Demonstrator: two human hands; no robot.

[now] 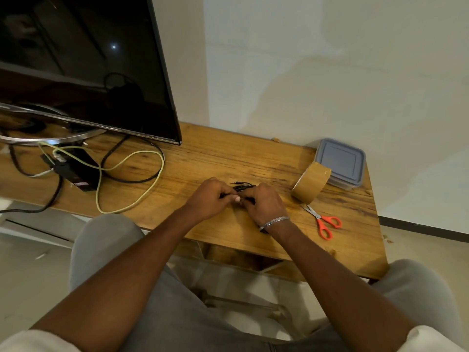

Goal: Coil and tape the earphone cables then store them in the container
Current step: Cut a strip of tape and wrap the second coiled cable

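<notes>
Writing: label on black box [81, 183] too blurred to read | Hidden: earphone cable [243, 186] mostly covered by hands | Hands: left hand [212, 196] and right hand [266, 203] both pinch the cable (thumbs nearly meeting) | Axis: bundle runs left-right at mid-table [228, 158], plug tip pointing left | Container [341, 161] lidded, far right, behind the tape roll [311, 182]

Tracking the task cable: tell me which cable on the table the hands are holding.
The thin black earphone cable, gripped between the left hand and right hand. The yellow-green cable and thick black cable lie loose near the screen, untouched.
</notes>
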